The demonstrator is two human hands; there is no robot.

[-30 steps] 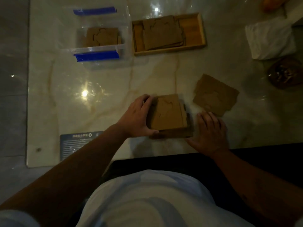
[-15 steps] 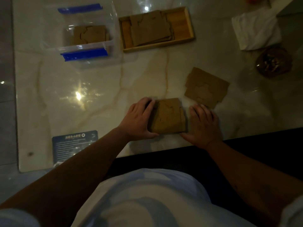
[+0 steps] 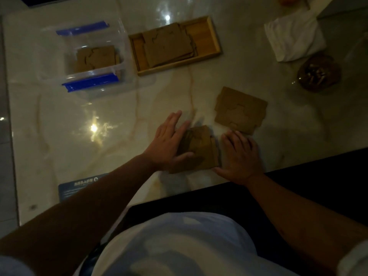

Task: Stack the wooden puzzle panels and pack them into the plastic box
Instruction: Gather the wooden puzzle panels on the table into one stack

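The left hand (image 3: 169, 142) has opened since the earlier frame, its fingers now stretched flat over the left edge of the near stack of panels (image 3: 201, 150). The right hand (image 3: 240, 156) lies open against the stack's right side, gripping nothing. Another panel (image 3: 241, 110) lies just right on the surface (image 3: 119, 124); the plastic box (image 3: 91, 58) sits far left, holding panels.

— What is the person wearing?
— A loose, pale, whitish top, with soft folds over the belly.
— Long sleeves?
— No, short ones; a light cuff shows at each upper arm, and both forearms are bare. The left hand (image 3: 166, 143) and right hand (image 3: 240, 156) wear no gloves.
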